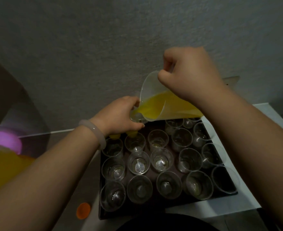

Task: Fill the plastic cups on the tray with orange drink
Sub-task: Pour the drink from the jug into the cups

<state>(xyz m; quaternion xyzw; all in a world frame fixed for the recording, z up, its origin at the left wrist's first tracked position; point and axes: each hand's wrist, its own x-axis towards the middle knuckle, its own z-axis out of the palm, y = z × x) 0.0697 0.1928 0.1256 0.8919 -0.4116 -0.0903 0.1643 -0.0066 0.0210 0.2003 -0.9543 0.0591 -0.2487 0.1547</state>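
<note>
A dark tray [154, 210] on a white surface holds several clear plastic cups [138, 162], most of them without drink. My right hand [189, 79] grips the handle of a translucent jug [155, 90] tilted to the left, with orange drink [169, 105] running to its spout. My left hand [120, 114] holds a small clear cup [135, 116] just under the spout, above the tray's far left corner. Two cups with orange drink [131, 134] peek out below my left hand.
A large bottle of orange drink [5, 167] with a pink part [5, 140] on top stands at the left, blurred. An orange cap [83, 210] lies near the tray's front left corner. A grey wall rises behind the tray. The white surface [224, 207] ends right of the tray.
</note>
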